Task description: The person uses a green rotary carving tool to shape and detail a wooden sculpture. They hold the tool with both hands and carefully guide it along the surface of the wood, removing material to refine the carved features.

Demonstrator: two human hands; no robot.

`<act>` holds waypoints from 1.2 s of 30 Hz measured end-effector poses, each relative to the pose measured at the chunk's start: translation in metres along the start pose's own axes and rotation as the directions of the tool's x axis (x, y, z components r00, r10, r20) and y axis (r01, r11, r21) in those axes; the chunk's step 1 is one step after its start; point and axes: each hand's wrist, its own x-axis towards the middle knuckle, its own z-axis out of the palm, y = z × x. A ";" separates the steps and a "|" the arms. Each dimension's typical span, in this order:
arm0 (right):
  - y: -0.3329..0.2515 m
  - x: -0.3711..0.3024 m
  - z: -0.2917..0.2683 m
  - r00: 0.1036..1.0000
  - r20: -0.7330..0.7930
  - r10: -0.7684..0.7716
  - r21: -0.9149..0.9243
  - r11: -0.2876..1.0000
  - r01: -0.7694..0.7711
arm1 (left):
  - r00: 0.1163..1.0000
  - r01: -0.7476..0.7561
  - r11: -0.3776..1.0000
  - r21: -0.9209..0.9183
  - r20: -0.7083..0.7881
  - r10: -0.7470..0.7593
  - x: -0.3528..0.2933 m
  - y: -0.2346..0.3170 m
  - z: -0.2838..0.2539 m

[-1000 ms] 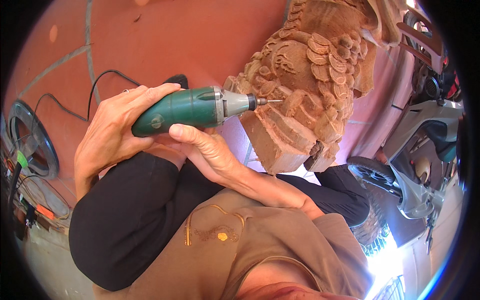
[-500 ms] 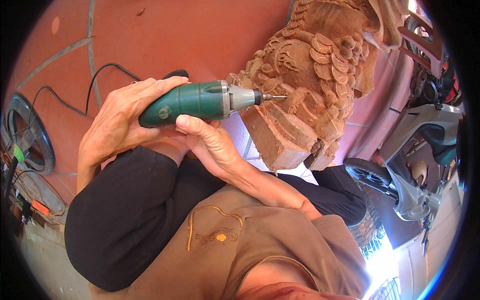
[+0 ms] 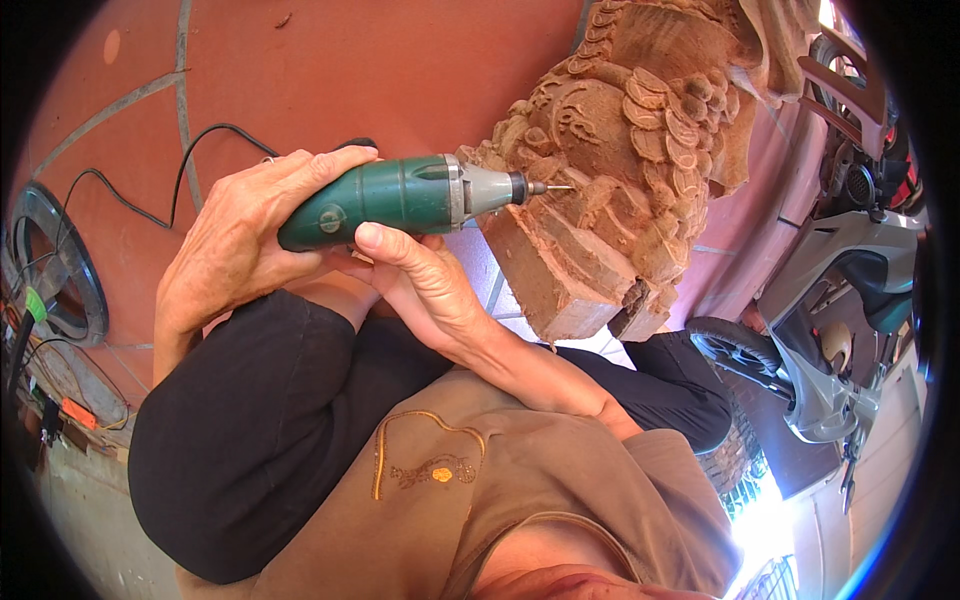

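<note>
With the left hand [image 3: 228, 228] and right hand [image 3: 425, 285] curled around the green cylindrical rotary tool [image 3: 385, 198], its thin metal bit [image 3: 556, 187] toward three o'clock, detailing of the brown carved wooden sculpture [image 3: 600, 125] at one o'clock appears underway, next requiring steady, light bit pressure

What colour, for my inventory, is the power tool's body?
The tool body is dark green; head view.
</note>
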 end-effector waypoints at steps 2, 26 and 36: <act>0.000 0.000 0.000 1.000 0.007 0.007 -0.002 1.000 -0.007 | 1.000 0.018 1.000 -0.002 0.009 -0.018 0.000 0.002 0.000; 0.000 0.007 -0.005 0.999 0.038 0.030 -0.022 0.999 -0.029 | 0.994 0.004 0.999 -0.036 -0.112 -0.008 -0.004 -0.003 0.008; -0.001 0.004 -0.007 0.999 -0.016 0.035 -0.061 0.998 -0.036 | 0.993 -0.034 0.998 -0.059 -0.111 0.027 -0.002 -0.010 0.015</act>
